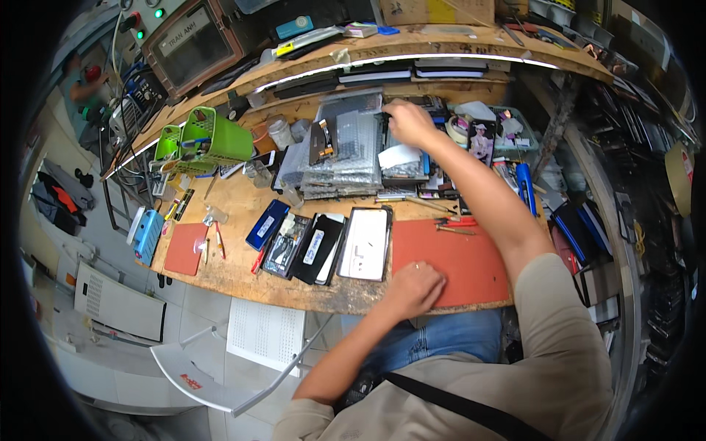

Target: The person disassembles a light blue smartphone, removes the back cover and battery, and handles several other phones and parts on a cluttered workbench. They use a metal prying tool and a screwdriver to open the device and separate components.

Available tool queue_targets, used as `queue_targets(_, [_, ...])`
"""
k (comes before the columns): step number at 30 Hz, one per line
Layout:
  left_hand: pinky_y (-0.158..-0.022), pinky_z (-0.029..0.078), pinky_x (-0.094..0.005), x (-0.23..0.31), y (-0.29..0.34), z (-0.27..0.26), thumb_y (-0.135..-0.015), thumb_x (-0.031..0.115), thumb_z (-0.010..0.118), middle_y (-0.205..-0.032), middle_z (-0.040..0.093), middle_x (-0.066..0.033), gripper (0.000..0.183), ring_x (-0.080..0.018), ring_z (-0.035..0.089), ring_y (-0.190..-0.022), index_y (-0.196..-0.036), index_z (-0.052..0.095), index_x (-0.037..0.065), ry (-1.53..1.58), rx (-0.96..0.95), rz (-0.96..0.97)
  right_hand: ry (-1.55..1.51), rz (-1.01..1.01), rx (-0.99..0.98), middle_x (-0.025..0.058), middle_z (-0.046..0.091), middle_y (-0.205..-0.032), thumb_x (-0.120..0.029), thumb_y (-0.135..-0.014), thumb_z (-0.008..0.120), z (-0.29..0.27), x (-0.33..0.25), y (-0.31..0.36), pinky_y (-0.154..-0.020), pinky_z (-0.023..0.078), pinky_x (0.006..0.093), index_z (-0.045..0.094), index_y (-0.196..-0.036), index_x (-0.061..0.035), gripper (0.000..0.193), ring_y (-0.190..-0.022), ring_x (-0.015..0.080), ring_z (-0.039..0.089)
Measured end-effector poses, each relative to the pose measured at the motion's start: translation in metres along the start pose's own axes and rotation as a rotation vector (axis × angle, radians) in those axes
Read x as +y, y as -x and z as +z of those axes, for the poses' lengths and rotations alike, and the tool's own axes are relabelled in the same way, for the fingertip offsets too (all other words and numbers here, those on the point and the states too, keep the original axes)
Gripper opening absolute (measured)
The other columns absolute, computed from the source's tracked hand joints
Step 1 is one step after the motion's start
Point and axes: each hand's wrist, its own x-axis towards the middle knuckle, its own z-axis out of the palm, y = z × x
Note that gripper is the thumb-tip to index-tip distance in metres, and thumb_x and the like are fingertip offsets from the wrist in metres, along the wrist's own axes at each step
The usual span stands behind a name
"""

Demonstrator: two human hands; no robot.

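My left hand [415, 289] rests in a loose fist on the near left part of a red work mat [460, 268]; nothing shows in it. Stretched to the back of the bench, my right hand [410, 123] has its fingers bent together at the right edge of a stack of clear bubble-wrap packets [351, 158]. What its fingertips hold, if anything, is too small to make out. Just below that hand lies a white paper slip [399, 156]. A dark phone screen with a ribbon cable [322, 141] lies on the stack.
Left of the mat lie a shallow tray with a white sheet [364, 246], a black pouch [318, 246], an opened phone [287, 246] and a blue case [268, 224]. Green baskets [213, 140] stand farther left. A wooden shelf [412, 45] overhangs the back. Pens and tools [456, 224] lie along the mat's far edge.
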Motion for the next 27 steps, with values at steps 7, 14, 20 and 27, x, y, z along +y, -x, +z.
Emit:
queue_targets(7, [-0.069,0.053,-0.0434,-0.004,0.000,0.002,-0.093,0.008,0.072,-0.082,0.066,-0.0136,0.006,-0.0334,0.066,-0.075,-0.091,0.069,0.003,0.206,0.056,-0.144,0.331,-0.007,-0.046,0.0117,0.072,-0.123,0.002,-0.087,0.062,0.068,0.008,-0.049,-0.095,0.060,0.0479,0.074,-0.114,-0.0035,0.030,-0.117,0.0364,0.070])
queue_targets(14, [-0.069,0.056,-0.0435,-0.008,0.001,-0.001,-0.096,0.009,0.070,-0.086,0.069,-0.0138,0.006,-0.0342,0.069,-0.078,-0.096,0.069,0.003,0.350,0.062,-0.192,0.368,-0.254,0.190,0.0126,0.070,-0.103,-0.004,-0.084,0.065,0.054,0.009,-0.035,-0.085,0.062,0.0437,0.071,-0.094,-0.0028,0.012,-0.104,0.0330,0.072])
queue_targets(20, [-0.069,0.056,-0.0435,-0.010,0.000,0.003,-0.097,0.010,0.070,-0.088,0.069,-0.0139,0.007,-0.0347,0.070,-0.079,-0.096,0.069,0.003,0.388,0.076,-0.199,0.416,-0.250,0.105,0.0129,0.071,-0.107,-0.005,-0.086,0.065,0.060,0.021,-0.045,-0.085,0.061,0.0448,0.073,-0.098,-0.0035,0.014,-0.106,0.0327,0.071])
queue_targets(27, [-0.069,0.056,-0.0435,-0.010,0.000,0.001,-0.097,0.010,0.069,-0.087,0.069,-0.0139,0.006,-0.0348,0.070,-0.079,-0.097,0.070,0.004,0.382,0.082,-0.227,0.444,-0.194,0.057,0.0136,0.070,-0.108,-0.002,-0.077,0.071,0.051,0.024,-0.053,-0.087,0.060,0.0460,0.073,-0.100,-0.0038,0.023,-0.108,0.0334,0.070])
